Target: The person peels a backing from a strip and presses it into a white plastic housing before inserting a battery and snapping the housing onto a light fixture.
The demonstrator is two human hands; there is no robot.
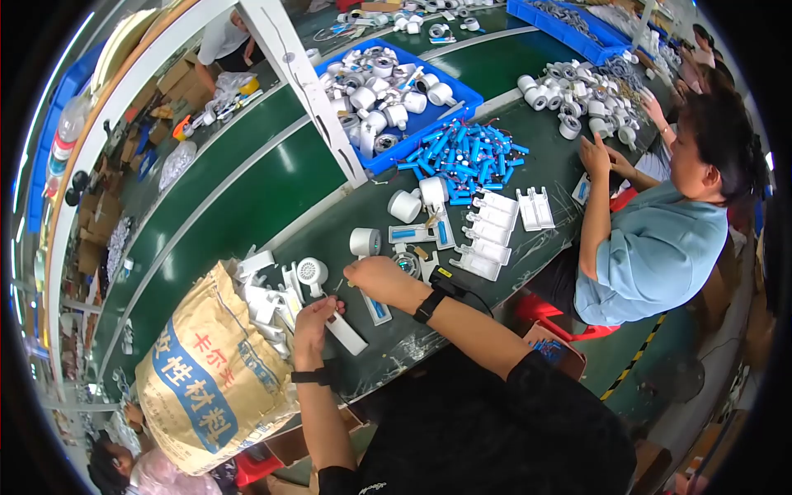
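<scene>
Head view is showing the left hand (313, 318) gripping a white fan handle (342, 330) beside the tan sack (210, 371); the right hand (381, 276) is pinching something small. Finished white pieces (487, 235) are lying beyond the sack, many parts remaining.

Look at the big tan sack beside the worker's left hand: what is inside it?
White plastic parts poke from the open mouth of the sack near the left hand. Anything deeper is hidden by its printed cloth wall.
</scene>
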